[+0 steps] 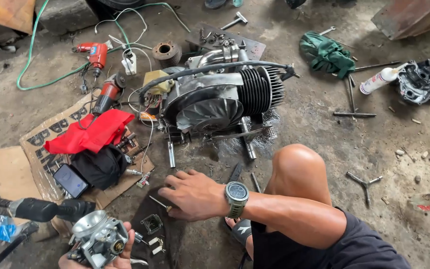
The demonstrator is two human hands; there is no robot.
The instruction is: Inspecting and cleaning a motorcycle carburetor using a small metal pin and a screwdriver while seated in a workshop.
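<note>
The left hand [118, 259] cups the silver cast-metal carburettor [100, 239] low in view while the right hand [192, 194], fingers loosely spread, pinches toward small brass parts (easily scattered) on the dark cloth [150, 219] just beneath it.

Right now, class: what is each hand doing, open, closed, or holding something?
Left hand: closed around a carburetor.
Right hand: open, fingers spread on the dark cloth, holding nothing.

bare concrete [319, 132] right of the engine [220, 97]; tool clutter [100, 144] left
</note>
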